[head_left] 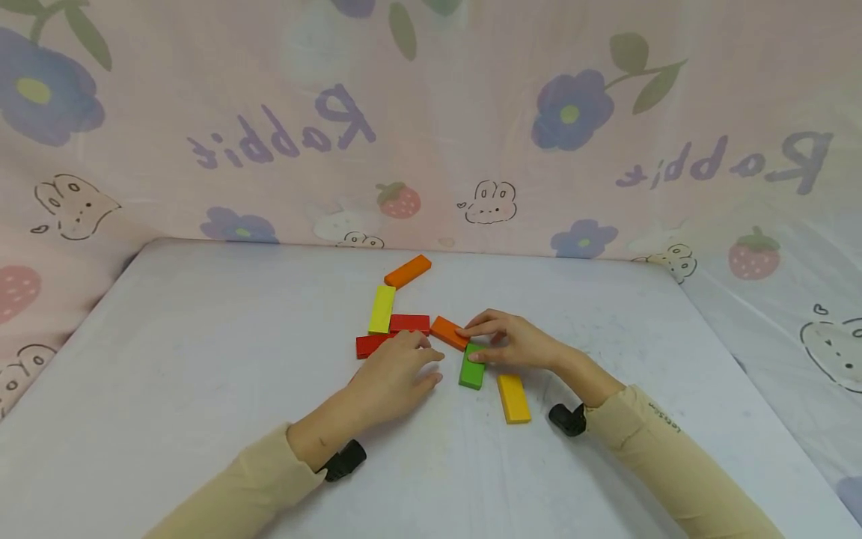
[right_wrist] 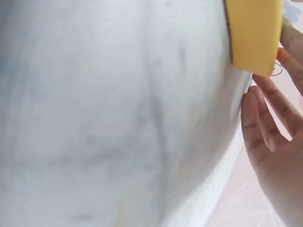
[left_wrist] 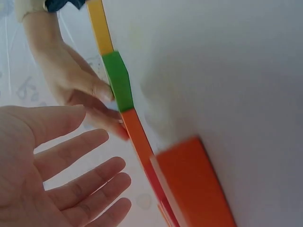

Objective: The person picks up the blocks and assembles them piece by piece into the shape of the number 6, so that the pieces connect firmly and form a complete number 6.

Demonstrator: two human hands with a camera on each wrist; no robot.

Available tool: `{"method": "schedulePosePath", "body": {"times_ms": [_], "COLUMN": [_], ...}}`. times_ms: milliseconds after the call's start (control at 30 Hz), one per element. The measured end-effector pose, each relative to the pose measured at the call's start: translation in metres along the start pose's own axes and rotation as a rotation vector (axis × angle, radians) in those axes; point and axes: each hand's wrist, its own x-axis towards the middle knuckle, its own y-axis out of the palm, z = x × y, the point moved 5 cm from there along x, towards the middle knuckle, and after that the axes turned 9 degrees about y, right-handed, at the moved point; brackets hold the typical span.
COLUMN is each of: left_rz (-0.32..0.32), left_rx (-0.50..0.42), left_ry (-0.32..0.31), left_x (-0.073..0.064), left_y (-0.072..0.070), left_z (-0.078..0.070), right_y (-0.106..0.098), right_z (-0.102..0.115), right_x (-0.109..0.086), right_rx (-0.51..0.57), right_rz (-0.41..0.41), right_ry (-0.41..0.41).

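Observation:
Flat rectangular blocks lie in a bent chain on the white table. In the head view, my right hand (head_left: 515, 340) has its thumb on the green block (head_left: 473, 374) and a fingertip on the orange block (head_left: 446, 332) beside it. My left hand (head_left: 397, 374) hovers with loosely spread fingers, holding nothing, over the near end of the lower red block (head_left: 373, 346), hiding part of it. Another red block (head_left: 409, 322) lies just behind. In the left wrist view, the green block (left_wrist: 119, 82) meets the orange block end to end, with the right hand (left_wrist: 71, 80) against their side.
A yellow block (head_left: 381, 309) and a farther orange block (head_left: 408, 271) extend the chain toward the back. Near my right wrist lies an amber block (head_left: 514, 399), apart from the green one. Printed fabric (head_left: 431, 135) hangs behind the white table (head_left: 236, 337).

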Motion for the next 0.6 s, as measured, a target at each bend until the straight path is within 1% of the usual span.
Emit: {"method": "schedulePosePath", "body": {"times_ms": [100,200,367,600], "left_rz": [0.014,0.047,0.122,0.24], "left_rx": [0.01,0.007,-0.018,-0.013], "left_ry": [0.017,0.025,0.024,0.028], "left_x": [0.0,0.0,0.001,0.002], "left_y": [0.003,0.007,0.013,0.026], "left_z": [-0.008,-0.016,-0.026,-0.033], "right_y": [0.0,0.0,-0.001,-0.001], "right_z": [-0.001,-0.001,0.0,-0.001], "right_x": [0.0,0.0,0.0,0.0], "right_rx": [0.012,0.012,0.008,0.001], "right_rz": [0.005,0.008,0.008,0.005], "right_ry": [0.004,0.002,-0.001,-0.01]}}
